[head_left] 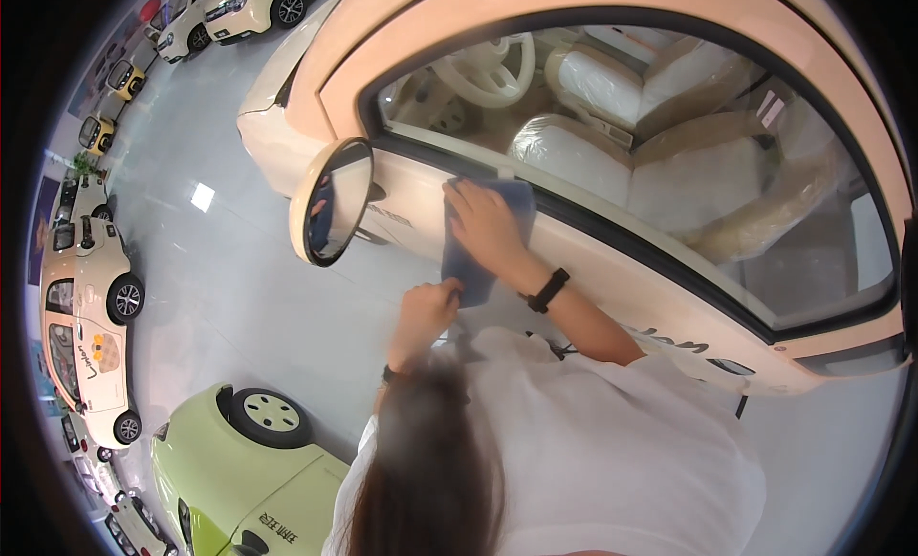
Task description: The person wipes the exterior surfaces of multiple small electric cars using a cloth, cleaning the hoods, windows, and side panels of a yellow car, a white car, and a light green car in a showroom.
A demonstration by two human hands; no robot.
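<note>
A blue cloth (482,283) hangs against the cream car door (595,262), just below the window's black seal. My right hand (484,215), with a black band at its wrist, presses the cloth's upper part to the door, its fingers over the cloth. Lower down, my left hand (428,308) grips the cloth's bottom left corner between thumb and fingers. The round wing mirror (337,201) juts out to the left of both hands. Behind the side window glass (645,161) are seats (574,154) under clear plastic and a pale steering wheel (495,75).
A light green car (244,455) stands close behind on the left. Grey glossy floor (201,255) runs between it and several parked cars, among them a cream one (90,341) with a decorated door. My dark hair (437,463) covers part of the lower view.
</note>
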